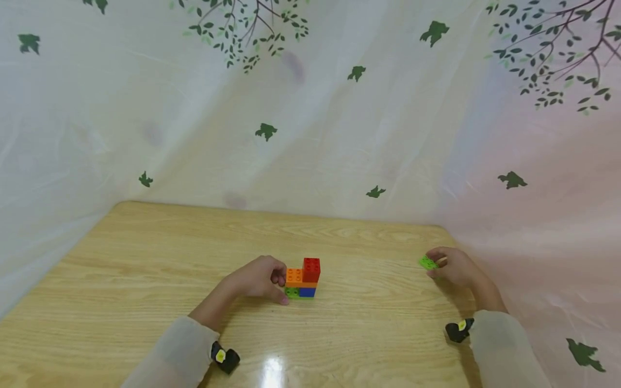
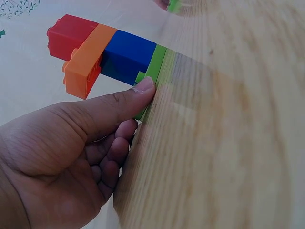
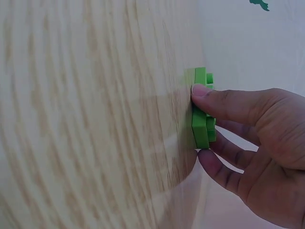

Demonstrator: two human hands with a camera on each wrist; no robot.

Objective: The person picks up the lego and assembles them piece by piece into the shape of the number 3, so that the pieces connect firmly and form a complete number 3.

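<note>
A small stack of toy bricks stands near the middle of the table: a thin green plate (image 2: 156,62) at the bottom, a blue brick (image 2: 128,55) over one part of it, an orange brick (image 1: 294,277) across the blue one, and a red brick (image 1: 311,269) on top at the right. My left hand (image 1: 257,277) holds the stack low on its left side, thumb along the green plate, other fingers curled. Far to the right, my right hand (image 1: 456,267) pinches a flat light-green studded brick (image 3: 201,131) at the table surface, thumb on its near side.
The wood-grain table (image 1: 359,334) reaches back to a pale hanging cloth (image 1: 310,161) printed with green leaves and branches. Its right edge runs close to my right hand. Each sleeve cuff has a black strap (image 1: 225,357) with a yellow mark.
</note>
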